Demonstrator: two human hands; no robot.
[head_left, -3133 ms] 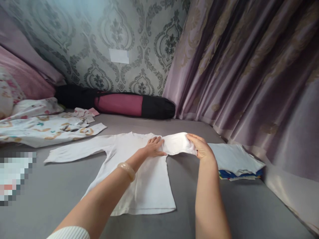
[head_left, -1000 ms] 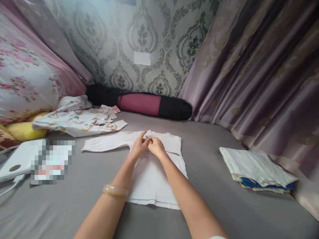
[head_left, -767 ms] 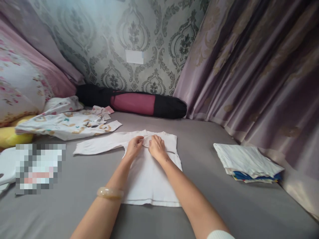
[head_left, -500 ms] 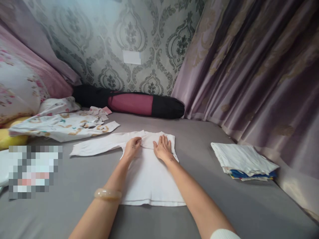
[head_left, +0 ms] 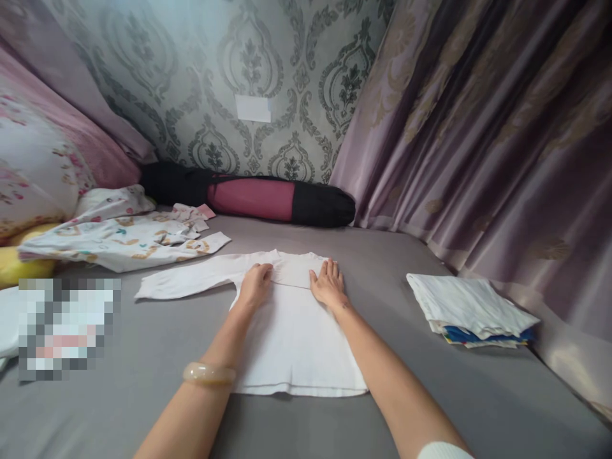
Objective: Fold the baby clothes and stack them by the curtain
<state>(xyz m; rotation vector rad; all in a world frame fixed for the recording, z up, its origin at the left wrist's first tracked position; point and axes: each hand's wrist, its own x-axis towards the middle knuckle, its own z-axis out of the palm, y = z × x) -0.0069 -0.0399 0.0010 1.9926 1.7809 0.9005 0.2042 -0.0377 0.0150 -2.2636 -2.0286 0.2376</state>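
A white long-sleeved shirt (head_left: 299,344) lies spread on the grey bed sheet, its hem toward me. One sleeve (head_left: 189,278) stretches out to the left; the other lies folded across the chest. My left hand (head_left: 257,284) rests near the left shoulder with its fingers curled closed on the shirt's cloth; the fingertips are partly hidden. On the right side of the chest, my right hand (head_left: 329,285) lies flat with fingers extended, pressing on the folded sleeve. A pale bangle circles my left wrist.
To the right sits a stack of folded clothes (head_left: 473,306). Loose patterned clothes (head_left: 129,239) lie at the left, beside a yellow item (head_left: 29,261). A long black and maroon bag (head_left: 251,196) lines the wall. Purple curtains (head_left: 459,127) hang along the right side.
My right hand has slid to the right across the folded sleeve, toward the shirt's right edge. My left hand has stayed near the left shoulder, its fingers still curled.
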